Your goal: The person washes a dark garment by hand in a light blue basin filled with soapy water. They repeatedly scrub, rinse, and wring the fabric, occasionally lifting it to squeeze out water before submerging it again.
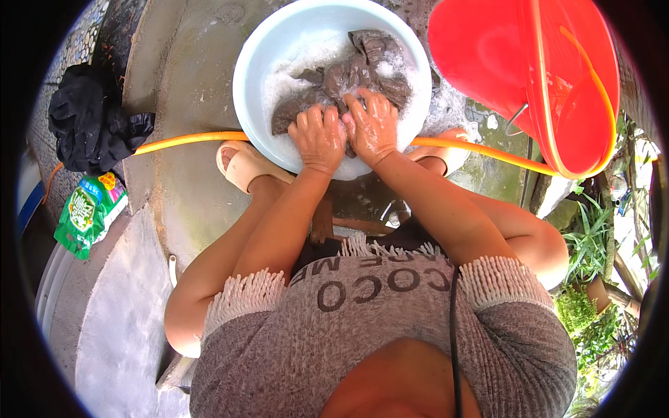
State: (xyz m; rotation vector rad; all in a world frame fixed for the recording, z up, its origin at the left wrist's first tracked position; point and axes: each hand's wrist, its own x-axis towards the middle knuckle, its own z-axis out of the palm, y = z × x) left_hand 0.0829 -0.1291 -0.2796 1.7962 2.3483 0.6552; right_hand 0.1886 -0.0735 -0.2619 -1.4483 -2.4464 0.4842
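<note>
Wet, dark grey-brown cloth (350, 76) lies bunched in the suds of a pale blue plastic basin (256, 68). Curled over the near edge of the fabric is my left hand (318, 137), its knuckles up and wet. Close beside it, my right hand (372, 125) also grips the cloth, with lather over the fingers. Both hands are inside the basin near its front rim. My fingertips are hidden under the hands and in the folds. White foam surrounds the cloth on the water.
A red plastic bucket (481, 57) lies tipped at the right. An orange hose (193, 138) runs behind my sandals (251, 167) and the basin. Black clothing (83, 120) and a green detergent bag (86, 214) rest at the left. Plants (588, 235) grow at the right.
</note>
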